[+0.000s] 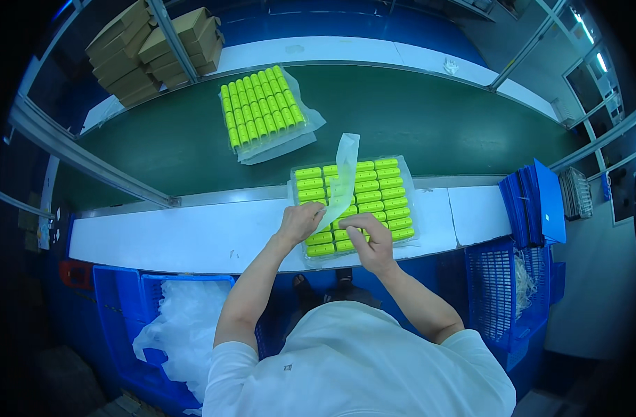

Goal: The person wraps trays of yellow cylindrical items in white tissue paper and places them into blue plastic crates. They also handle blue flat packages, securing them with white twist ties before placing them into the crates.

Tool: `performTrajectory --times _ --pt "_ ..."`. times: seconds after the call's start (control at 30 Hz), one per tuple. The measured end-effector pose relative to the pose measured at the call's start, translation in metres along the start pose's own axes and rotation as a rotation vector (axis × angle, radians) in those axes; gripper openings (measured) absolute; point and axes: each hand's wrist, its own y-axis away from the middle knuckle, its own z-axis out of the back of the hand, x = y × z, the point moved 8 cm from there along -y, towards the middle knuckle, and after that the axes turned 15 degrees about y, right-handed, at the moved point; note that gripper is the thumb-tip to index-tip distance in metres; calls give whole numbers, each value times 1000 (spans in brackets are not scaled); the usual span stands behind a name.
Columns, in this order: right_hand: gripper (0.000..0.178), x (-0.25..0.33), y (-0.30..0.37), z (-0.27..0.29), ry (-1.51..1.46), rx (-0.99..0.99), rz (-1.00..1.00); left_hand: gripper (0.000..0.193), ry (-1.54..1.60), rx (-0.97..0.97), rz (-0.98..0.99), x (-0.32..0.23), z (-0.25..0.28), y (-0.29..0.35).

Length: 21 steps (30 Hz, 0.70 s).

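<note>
A clear tray (pixel 410 244) on the white bench holds rows of bright yellow-green cylindrical pieces (pixel 391 192). My left hand (pixel 302 221) is closed at the tray's left side, gripping the lower end of a translucent plastic strip (pixel 346 167). The strip rises across the tray and hides some pieces behind it. Over the near middle of the tray is my right hand (pixel 372 243), its fingers half curled and the thumb apart from the index finger. I see nothing held in it.
A second tray of yellow-green pieces (pixel 262 104) lies on the green conveyor belt (pixel 415 118). At left, a blue crate (pixel 116 299) holds crumpled plastic film (pixel 186 320). Blue folders (pixel 533 201) stand at right above a blue basket (pixel 488 292). Cardboard boxes (pixel 186 42) are stacked far left.
</note>
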Motion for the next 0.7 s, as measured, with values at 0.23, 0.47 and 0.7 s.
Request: performTrajectory --times 0.23,0.47,0.7 --pt "30 -140 -59 -45 719 381 307 21 -153 128 144 -1 -19 -34" --pt "32 -206 -27 14 653 468 217 20 -210 -55 259 20 -5 -38" --pt "28 -232 -128 37 765 307 409 23 -170 -18 273 5 -21 -55"
